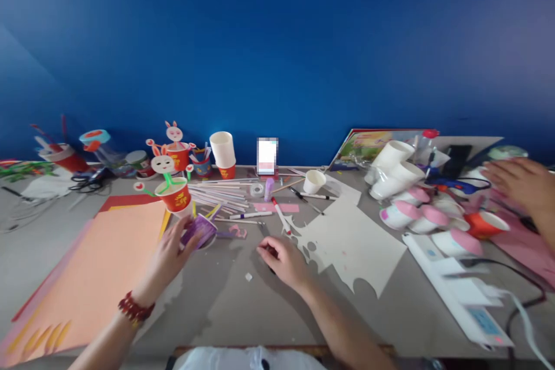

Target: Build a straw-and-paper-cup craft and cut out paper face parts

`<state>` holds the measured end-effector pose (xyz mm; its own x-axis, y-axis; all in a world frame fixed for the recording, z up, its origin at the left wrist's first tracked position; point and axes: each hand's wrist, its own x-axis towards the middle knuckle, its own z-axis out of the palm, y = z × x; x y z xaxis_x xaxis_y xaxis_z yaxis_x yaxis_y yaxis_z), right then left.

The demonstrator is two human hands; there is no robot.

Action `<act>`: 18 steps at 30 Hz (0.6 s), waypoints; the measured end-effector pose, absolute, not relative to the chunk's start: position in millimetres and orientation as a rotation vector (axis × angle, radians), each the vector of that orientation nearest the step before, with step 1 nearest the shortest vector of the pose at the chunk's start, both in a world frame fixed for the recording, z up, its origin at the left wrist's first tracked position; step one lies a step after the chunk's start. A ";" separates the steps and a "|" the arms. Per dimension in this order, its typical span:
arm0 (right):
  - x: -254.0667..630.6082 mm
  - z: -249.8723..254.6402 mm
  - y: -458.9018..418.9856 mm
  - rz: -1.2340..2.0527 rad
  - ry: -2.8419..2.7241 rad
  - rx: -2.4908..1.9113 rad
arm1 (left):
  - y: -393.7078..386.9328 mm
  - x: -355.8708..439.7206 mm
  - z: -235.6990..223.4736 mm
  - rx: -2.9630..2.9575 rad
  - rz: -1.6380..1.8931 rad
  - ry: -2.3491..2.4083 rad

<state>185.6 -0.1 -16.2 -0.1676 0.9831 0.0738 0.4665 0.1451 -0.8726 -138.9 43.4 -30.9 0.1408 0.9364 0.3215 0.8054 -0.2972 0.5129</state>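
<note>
Blue wall [277, 58] across the whole back, with grey tabletop [225, 306] spread out below. Holds a purple cup [198, 230] in the left hand [176, 245], tilted over, just above or on the tabletop; cannot tell which. Wears a red beaded bracelet [135, 307] on that same wrist. Keeps the right hand [284, 260] low at the middle of the tabletop, fingers curled in, with something slim and dark partly hidden under them; cannot tell whether gripped or only covered. Just beyond the purple cup, a red cup [177, 196] bearing a white rabbit face [163, 164] on green limbs. To the left, a peach sheet [108, 266] over other coloured paper. Between the hands and the wall, a loose row of pale sticks [221, 193], a purple glue stick [269, 189], a red-and-white marker [281, 217] and a small white cup [314, 181] tipped at an angle. To the right, white paper [353, 243] with round cutouts, then a white power strip [455, 295] near pink-topped cups [403, 214]. At the far right edge, another person's hand [518, 182], blurred, reaching in over the clutter; grip impossible to tell.
</note>
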 end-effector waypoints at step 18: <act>353.8 17.9 -21.8 0.293 -1.915 -1.766 | -5.1 -59.7 2.4 2.662 0.684 0.823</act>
<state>353.8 -21.8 17.9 -0.0202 0.9747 0.2225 0.8634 0.1292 -0.4877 -59.7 -5.1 2.4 0.7268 0.5866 0.3572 0.4580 -0.8015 0.3844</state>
